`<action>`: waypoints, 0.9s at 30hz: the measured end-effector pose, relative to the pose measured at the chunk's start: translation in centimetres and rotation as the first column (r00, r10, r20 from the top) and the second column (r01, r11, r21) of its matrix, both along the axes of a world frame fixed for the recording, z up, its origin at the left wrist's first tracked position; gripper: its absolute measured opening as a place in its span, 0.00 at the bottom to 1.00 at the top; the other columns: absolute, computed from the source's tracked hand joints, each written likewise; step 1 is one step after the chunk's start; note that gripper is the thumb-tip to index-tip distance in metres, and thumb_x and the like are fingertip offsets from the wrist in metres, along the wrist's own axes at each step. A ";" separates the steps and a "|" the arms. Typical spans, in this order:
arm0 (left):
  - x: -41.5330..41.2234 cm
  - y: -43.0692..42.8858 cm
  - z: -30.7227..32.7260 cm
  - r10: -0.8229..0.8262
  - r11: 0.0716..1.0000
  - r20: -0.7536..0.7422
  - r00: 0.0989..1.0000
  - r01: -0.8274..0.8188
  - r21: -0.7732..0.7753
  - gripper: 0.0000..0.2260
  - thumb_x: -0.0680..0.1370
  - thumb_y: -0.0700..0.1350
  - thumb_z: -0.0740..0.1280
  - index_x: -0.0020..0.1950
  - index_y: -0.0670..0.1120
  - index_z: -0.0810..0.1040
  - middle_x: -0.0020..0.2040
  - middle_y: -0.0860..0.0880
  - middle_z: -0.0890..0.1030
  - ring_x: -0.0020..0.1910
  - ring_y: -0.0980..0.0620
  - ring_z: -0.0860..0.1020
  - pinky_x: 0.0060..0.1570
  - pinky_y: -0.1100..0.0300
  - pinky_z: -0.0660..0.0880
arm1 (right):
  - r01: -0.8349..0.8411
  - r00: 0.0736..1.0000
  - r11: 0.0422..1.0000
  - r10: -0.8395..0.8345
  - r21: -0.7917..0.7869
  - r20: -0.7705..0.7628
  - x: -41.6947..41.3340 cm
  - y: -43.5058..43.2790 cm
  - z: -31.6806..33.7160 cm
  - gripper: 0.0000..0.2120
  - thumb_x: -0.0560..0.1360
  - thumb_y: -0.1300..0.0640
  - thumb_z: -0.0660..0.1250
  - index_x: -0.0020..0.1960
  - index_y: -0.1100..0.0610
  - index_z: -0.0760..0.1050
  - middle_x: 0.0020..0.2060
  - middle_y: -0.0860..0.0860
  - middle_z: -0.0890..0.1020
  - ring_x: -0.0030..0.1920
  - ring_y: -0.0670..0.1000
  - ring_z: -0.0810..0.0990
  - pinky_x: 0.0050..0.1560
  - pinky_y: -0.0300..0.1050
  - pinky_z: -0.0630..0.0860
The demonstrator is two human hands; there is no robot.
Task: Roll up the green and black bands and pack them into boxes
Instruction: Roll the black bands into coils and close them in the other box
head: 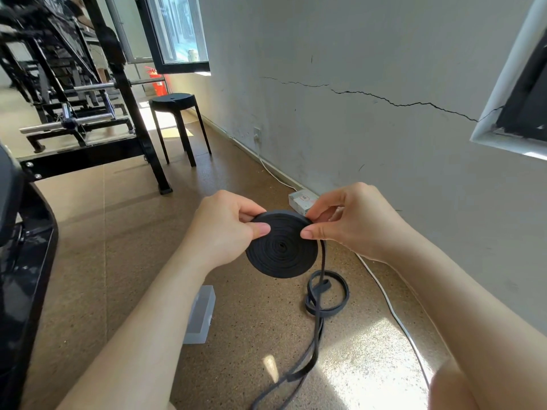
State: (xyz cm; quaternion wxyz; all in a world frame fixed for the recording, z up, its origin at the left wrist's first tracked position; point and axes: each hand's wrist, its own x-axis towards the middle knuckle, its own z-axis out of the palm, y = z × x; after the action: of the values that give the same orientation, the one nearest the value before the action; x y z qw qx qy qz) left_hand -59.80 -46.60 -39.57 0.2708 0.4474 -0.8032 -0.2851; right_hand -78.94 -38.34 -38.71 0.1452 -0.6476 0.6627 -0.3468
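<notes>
Pinching the black band (pixel 281 244) coil between both hands above the floor (pixel 124 232): my left hand (pixel 225 229) grips its left rim, my right hand (pixel 352 220) its right rim, loose tail dropping from the coil's right side.

The left forearm (pixel 142 321) and right forearm (pixel 444 297), both bare, reach in from the lower corners and converge at mid-frame, hands facing each other. The left hand (pixel 222 232) pinches the left edge of the roll (pixel 281 253), thumb flat on its face and fingers curled behind. The right hand (pixel 358 223) pinches the right edge likewise, forefinger bent over the rim.
</notes>
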 end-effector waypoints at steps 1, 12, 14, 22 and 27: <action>0.0 0.0 0.0 0.001 1.000 -0.018 1.000 -0.001 0.014 0.09 0.72 0.41 0.73 0.45 0.56 0.83 0.38 0.59 0.82 0.42 0.60 0.80 0.44 0.59 0.77 | 0.008 1.000 1.000 -0.008 -0.004 -0.015 0.0 0.0 0.0 0.09 0.65 0.51 0.79 0.39 0.44 0.79 0.33 0.39 0.81 0.35 0.32 0.78 0.36 0.25 0.72; -0.2 -0.1 -0.2 0.069 0.982 -0.257 0.964 -0.020 0.189 0.09 0.74 0.35 0.71 0.50 0.47 0.83 0.41 0.48 0.85 0.37 0.49 0.83 0.30 0.59 0.78 | -0.019 0.922 1.000 0.016 0.004 0.386 -0.9 -0.3 -0.6 0.12 0.64 0.56 0.78 0.45 0.57 0.82 0.36 0.53 0.85 0.39 0.55 0.85 0.39 0.45 0.83; -0.4 0.1 -0.4 0.101 0.969 -0.312 0.945 -0.022 0.248 0.09 0.75 0.34 0.69 0.52 0.43 0.82 0.41 0.46 0.85 0.37 0.45 0.83 0.32 0.55 0.80 | 0.022 0.953 0.999 -0.011 -0.031 0.304 -1.1 -0.4 -0.6 0.07 0.66 0.56 0.78 0.42 0.50 0.82 0.34 0.47 0.84 0.37 0.49 0.84 0.39 0.42 0.82; -1.4 0.8 -1.0 -0.109 0.994 0.069 0.992 0.110 -0.008 0.14 0.75 0.39 0.70 0.53 0.57 0.81 0.46 0.60 0.82 0.48 0.63 0.78 0.50 0.63 0.75 | 0.015 0.956 0.999 -0.028 -0.047 -0.292 0.1 -0.2 -0.5 0.04 0.73 0.57 0.72 0.47 0.51 0.81 0.38 0.47 0.83 0.42 0.49 0.80 0.46 0.47 0.79; -2.0 1.5 -0.9 -0.146 0.982 0.166 0.975 0.163 -0.096 0.09 0.77 0.49 0.68 0.55 0.60 0.81 0.48 0.56 0.83 0.51 0.54 0.79 0.52 0.54 0.78 | -0.043 0.938 0.997 0.021 -0.056 -0.347 0.6 -0.4 -0.9 0.05 0.73 0.55 0.71 0.49 0.52 0.81 0.39 0.47 0.82 0.43 0.49 0.79 0.47 0.47 0.77</action>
State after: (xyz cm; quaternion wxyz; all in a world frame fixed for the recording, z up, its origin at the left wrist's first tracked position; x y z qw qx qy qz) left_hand -61.82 -45.08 -40.48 0.2070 0.3893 -0.8690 -0.2246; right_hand -78.30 -38.70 -39.61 0.0116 -0.7135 0.6560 -0.2459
